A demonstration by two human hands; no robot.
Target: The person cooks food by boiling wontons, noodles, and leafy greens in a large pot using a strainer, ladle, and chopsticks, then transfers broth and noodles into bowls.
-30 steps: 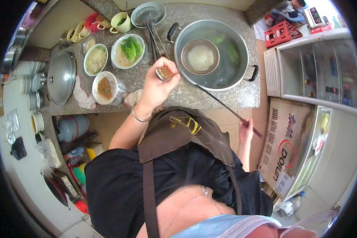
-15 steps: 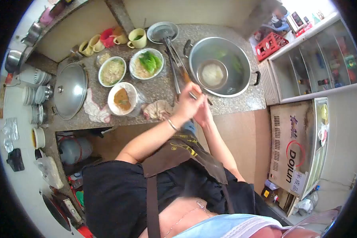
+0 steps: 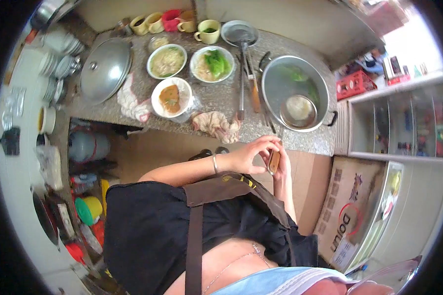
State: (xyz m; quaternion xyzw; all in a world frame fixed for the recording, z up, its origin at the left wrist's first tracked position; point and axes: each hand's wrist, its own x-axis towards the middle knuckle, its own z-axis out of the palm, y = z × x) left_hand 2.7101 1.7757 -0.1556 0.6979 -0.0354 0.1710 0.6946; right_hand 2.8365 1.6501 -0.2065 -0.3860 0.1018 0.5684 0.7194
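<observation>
My left hand [image 3: 246, 156], with a bangle at its wrist, curls its fingers over a brown wooden handle [image 3: 274, 161] with a metal end. My right hand [image 3: 283, 164] is wrapped around the same handle from the other side. Both hands are just off the counter's front edge. Beyond them stands a large metal pot [image 3: 270, 81] of water with green leaves floating in it. A round strainer [image 3: 312, 118] holding pale noodles [image 3: 299, 108] sits inside the pot. Whether the held handle belongs to this strainer, I cannot tell.
Left of the pot lie long-handled tools [image 3: 241, 93], bowls of noodles [image 3: 167, 63] and greens [image 3: 216, 61], a brown-sauce bowl [image 3: 170, 98] and cloths [image 3: 214, 124]. A large lid [image 3: 103, 71] leans farther left. Several mugs [image 3: 207, 31] line the back. A glass-front cabinet [image 3: 398, 123] stands right.
The view has shifted, so the counter items appear farther right. Both hands have drawn back from the counter toward my body, and the wooden handle shows more plainly between them.
</observation>
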